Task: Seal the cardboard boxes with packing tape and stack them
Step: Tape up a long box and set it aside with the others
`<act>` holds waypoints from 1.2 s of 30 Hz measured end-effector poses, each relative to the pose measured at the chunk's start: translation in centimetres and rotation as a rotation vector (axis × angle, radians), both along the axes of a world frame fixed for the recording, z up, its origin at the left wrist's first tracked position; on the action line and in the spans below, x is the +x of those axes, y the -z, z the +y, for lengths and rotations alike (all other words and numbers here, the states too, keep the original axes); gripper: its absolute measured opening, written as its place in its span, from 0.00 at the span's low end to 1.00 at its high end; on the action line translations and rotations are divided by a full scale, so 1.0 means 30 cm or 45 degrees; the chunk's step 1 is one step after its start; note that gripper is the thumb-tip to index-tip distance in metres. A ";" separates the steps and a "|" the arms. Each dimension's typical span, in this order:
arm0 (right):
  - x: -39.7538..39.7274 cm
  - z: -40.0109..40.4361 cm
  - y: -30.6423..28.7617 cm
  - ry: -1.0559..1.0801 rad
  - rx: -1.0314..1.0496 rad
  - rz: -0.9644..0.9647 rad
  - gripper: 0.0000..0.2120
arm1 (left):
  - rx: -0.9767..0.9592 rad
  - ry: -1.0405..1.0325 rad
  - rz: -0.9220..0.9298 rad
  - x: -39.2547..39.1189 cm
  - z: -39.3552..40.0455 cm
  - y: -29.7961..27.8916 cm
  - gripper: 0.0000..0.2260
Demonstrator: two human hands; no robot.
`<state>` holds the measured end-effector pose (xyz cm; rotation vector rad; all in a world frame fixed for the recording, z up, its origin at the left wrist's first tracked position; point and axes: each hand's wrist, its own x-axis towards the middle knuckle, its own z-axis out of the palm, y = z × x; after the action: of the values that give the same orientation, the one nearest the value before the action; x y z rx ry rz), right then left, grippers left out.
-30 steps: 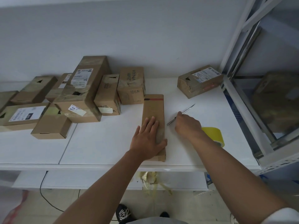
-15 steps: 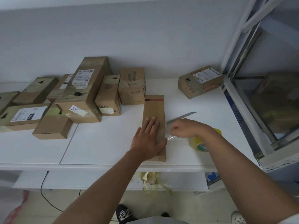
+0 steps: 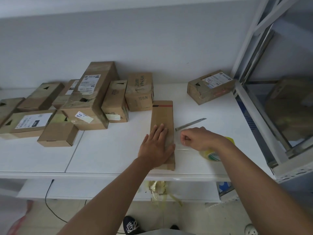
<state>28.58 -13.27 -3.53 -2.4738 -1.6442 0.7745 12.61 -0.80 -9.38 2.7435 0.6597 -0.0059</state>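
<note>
A long flat cardboard box (image 3: 163,116) lies lengthwise on the white table (image 3: 110,150) near its front edge. My left hand (image 3: 156,146) presses flat on the box's near half, fingers straight. Just right of the box, my right hand (image 3: 197,139) is curled and pinches a strip of clear tape (image 3: 182,146) that runs from the box's right edge toward the yellow tape roll (image 3: 214,154). The roll lies under my right wrist, partly hidden. A slim metal knife (image 3: 190,124) lies on the table just beyond my right hand.
Several taped cardboard boxes (image 3: 88,99) are piled at the left and back of the table. Another labelled box (image 3: 210,86) sits at the back right. A metal shelving frame (image 3: 254,99) stands along the right. Tape scraps (image 3: 159,189) hang below the table edge.
My right hand let go of the knife, which now lies on the table, and took the tape strip near the box's right edge. The left hand stayed pressed on the box.
</note>
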 end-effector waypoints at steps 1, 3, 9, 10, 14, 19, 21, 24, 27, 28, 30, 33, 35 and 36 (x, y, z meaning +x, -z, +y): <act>0.001 0.000 0.000 -0.004 0.003 0.003 0.09 | -0.003 -0.003 0.005 0.000 -0.001 -0.002 0.32; -0.003 0.001 0.001 -0.011 0.004 0.012 0.08 | -0.003 -0.005 0.015 -0.001 -0.002 -0.007 0.32; 0.044 -0.063 -0.012 0.039 -0.056 -0.137 0.07 | 0.058 0.004 0.052 0.001 -0.001 -0.010 0.33; 0.052 -0.071 -0.017 0.058 -0.051 -0.126 0.07 | 0.061 0.009 0.056 0.005 -0.002 -0.011 0.34; 0.034 -0.039 -0.008 0.019 -0.057 -0.111 0.07 | 0.038 0.014 0.092 0.017 -0.008 -0.022 0.38; 0.007 -0.005 0.044 -0.044 -0.108 -0.298 0.08 | -0.056 -0.026 0.129 0.024 -0.021 -0.042 0.40; -0.001 0.010 0.056 -0.063 -0.161 -0.357 0.08 | -0.079 -0.048 0.138 0.027 -0.030 -0.053 0.39; -0.008 0.029 0.066 -0.064 -0.232 -0.424 0.10 | -0.092 -0.070 0.154 0.034 -0.040 -0.065 0.40; -0.010 0.037 0.076 -0.048 -0.258 -0.486 0.10 | -0.105 -0.084 0.164 0.034 -0.043 -0.070 0.39; -0.010 0.038 0.079 -0.038 -0.264 -0.496 0.10 | -0.111 -0.084 0.165 0.034 -0.044 -0.071 0.39; -0.009 0.039 0.081 -0.015 -0.276 -0.501 0.11 | -0.115 -0.086 0.168 0.033 -0.045 -0.072 0.39; -0.007 0.038 0.080 0.020 -0.265 -0.495 0.15 | -0.118 -0.095 0.185 0.034 -0.043 -0.072 0.40; -0.004 0.037 0.072 0.053 -0.246 -0.494 0.20 | -0.119 -0.097 0.195 0.038 -0.043 -0.071 0.39; -0.002 0.037 0.068 0.068 -0.243 -0.478 0.21 | -0.117 -0.099 0.201 0.041 -0.045 -0.071 0.39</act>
<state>28.52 -12.17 -5.57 -2.9325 -1.6685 0.5032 13.85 -2.14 -7.25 2.6463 0.7874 -0.2309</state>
